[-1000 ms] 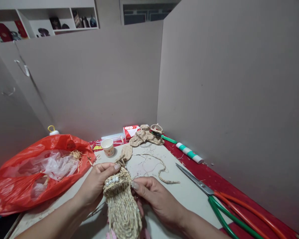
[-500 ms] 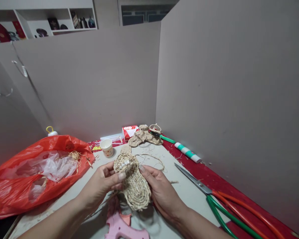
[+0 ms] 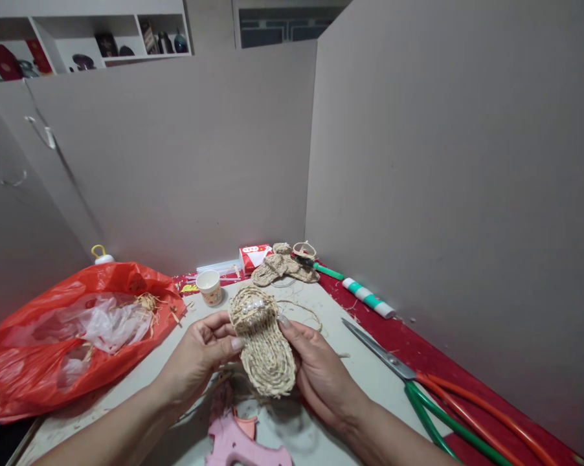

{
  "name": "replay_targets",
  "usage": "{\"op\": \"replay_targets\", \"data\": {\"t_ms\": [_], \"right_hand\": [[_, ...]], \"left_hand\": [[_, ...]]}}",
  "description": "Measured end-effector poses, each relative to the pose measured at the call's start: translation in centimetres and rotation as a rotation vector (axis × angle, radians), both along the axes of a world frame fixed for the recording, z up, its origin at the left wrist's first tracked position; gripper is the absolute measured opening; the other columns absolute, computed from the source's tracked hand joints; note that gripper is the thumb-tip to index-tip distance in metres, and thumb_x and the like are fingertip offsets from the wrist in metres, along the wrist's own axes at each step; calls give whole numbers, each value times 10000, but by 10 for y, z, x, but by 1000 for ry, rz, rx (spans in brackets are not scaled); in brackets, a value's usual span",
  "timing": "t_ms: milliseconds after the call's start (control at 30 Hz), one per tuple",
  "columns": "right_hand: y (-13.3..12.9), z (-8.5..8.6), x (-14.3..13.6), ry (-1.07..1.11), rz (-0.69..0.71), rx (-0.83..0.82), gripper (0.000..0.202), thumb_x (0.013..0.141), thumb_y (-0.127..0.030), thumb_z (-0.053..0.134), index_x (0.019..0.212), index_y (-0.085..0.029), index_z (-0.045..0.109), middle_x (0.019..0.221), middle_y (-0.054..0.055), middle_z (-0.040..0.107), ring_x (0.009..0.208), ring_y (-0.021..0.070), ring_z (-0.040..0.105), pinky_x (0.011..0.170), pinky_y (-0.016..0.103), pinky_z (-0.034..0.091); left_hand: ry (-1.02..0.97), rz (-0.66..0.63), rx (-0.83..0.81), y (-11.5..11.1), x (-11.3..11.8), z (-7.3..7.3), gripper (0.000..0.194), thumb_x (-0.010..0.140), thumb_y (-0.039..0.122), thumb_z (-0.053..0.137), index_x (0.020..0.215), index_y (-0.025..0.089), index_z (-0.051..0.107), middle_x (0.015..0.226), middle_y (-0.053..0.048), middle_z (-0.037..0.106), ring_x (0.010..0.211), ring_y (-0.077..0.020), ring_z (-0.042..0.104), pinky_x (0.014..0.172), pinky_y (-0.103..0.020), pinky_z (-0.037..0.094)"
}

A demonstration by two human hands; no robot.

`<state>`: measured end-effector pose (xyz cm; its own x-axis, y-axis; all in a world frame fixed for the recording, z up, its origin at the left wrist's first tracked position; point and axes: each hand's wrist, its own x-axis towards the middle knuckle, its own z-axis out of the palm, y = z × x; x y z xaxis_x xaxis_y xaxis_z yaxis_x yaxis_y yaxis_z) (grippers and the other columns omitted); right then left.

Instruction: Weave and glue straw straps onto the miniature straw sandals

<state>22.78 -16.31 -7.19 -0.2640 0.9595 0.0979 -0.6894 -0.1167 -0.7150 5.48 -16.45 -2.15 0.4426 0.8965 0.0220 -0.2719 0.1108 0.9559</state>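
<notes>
A small woven straw slipper (image 3: 267,359) is held up over the board, its rounded sole toward me. Clear beads decorate the band across its toe end. My left hand (image 3: 207,349) pinches the slipper's left edge, thumb on the front face. Along the right edge, my right hand (image 3: 316,362) grips it with the thumb near the band; its other fingers are mostly behind. Below the slipper lies a pink glue gun (image 3: 238,440) with an orange trigger. A strand of straw cord (image 3: 302,307) curves over the board behind the right hand.
A red plastic bag (image 3: 24,382) with straw scraps sits left. Behind stand a paper cup (image 3: 209,288), a red box (image 3: 253,257) and more woven straw pieces (image 3: 282,266). Large scissors (image 3: 408,372) and a green-and-white roll (image 3: 367,298) lie right. Grey partitions (image 3: 199,162) enclose the table.
The slipper has risen slightly and straightened, with its beaded band shifted a little right and its sole facing me more squarely. Both hands keep hold of it.
</notes>
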Motion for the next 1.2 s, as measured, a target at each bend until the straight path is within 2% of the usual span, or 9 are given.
{"op": "replay_targets", "data": {"t_ms": [100, 267, 400, 533, 733, 867, 1067, 1200], "right_hand": [[0, -1, 1, -18, 18, -9, 282, 807, -416, 706, 878, -144, 732, 788, 63, 735, 738, 194, 661, 731, 325, 487], [-4, 3, 4, -58, -48, -1, 307, 759, -466, 736, 790, -160, 732, 658, 24, 694, 611, 158, 603, 636, 289, 464], [-7, 8, 5, -105, 14, 20, 288, 714, -427, 784, 763, -147, 738, 637, 21, 683, 584, 149, 587, 637, 293, 457], [-7, 8, 4, -140, 3, 21, 356, 680, -485, 792, 760, -141, 743, 616, 24, 668, 589, 163, 587, 630, 302, 454], [-10, 8, 2, -122, -14, 8, 393, 648, -524, 798, 709, -142, 727, 603, 21, 649, 569, 145, 552, 584, 271, 444], [-10, 6, 4, -70, 52, -24, 337, 643, -455, 827, 652, -143, 700, 600, 15, 647, 567, 135, 555, 592, 263, 446], [-9, 1, 7, 26, 233, -84, 247, 597, -296, 877, 695, -143, 710, 619, 6, 661, 553, 120, 578, 564, 244, 441], [-13, 1, 7, 6, 276, -46, 272, 576, -317, 884, 701, -145, 714, 659, 28, 690, 628, 153, 625, 625, 267, 464]], "left_hand": [[-6, 33, 18, -1, 0, 1, 321, 771, 154, 713, 1086, 193, 666, 1024, -83, 698, 873, -171, 645, 805, -296, 473], [-3, 61, 32, -4, -1, 4, 276, 780, 162, 705, 1052, 194, 670, 980, -66, 696, 849, -153, 625, 782, -274, 458], [-11, 89, 25, -6, -2, 7, 234, 737, 190, 752, 959, 179, 677, 892, -40, 670, 794, -124, 594, 743, -237, 454], [-21, 53, 5, -2, -5, 7, 218, 682, 238, 802, 818, 156, 652, 730, 3, 602, 636, -77, 519, 620, -197, 420], [-37, -69, -5, 3, -7, 1, 269, 653, 274, 824, 807, 153, 638, 733, 0, 623, 647, -97, 552, 648, -225, 427], [-53, -123, 18, 3, -7, 0, 266, 653, 283, 824, 800, 147, 649, 771, -24, 662, 716, -127, 593, 716, -253, 443], [-57, -174, -29, 0, -9, 3, 263, 641, 279, 826, 785, 147, 651, 777, -34, 678, 723, -134, 606, 710, -251, 440], [11, -177, 2, -3, -12, 6, 319, 603, 323, 845, 769, 138, 645, 747, -31, 662, 690, -138, 599, 682, -256, 436]]}}
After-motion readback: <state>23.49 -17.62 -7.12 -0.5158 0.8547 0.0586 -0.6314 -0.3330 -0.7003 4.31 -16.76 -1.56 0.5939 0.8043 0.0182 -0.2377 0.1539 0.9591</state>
